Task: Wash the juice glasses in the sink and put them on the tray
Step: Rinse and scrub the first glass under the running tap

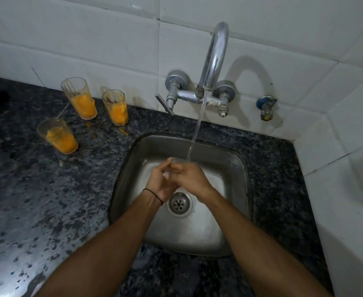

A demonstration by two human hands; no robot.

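Three juice glasses stand upright on the dark speckled counter (37, 200), all to the left of the sink (243, 189) and well apart from it. The rear glass (80, 99) is the farthest back from the sink's left rim, close to the tiled wall (112, 39). The middle glass (116, 108) stands just beyond the sink's back left corner and is the closest of the three to it. The near glass (58, 136) is the farthest out to the left of the sink. Each holds orange juice or pulp in its lower part, and small orange spots mark the counter between them and the sink.

Both hands meet over the sink's basin, just behind the drain (179, 203). The left hand (159, 181), with a thin black band (153, 195) at the wrist, and the right hand (192, 179) are pressed close together, fingers curled around what looks like a clear glass (179, 161). Only a faint rim shows past the fingertips, so its outline is hard to make out.

Above the sink's back edge a chrome tap (216, 54) arches out from the wall, and its water stream (197, 125) falls onto the right hand's knuckles and that rim. A small valve (266, 107) sits on the wall behind the sink's right back corner.
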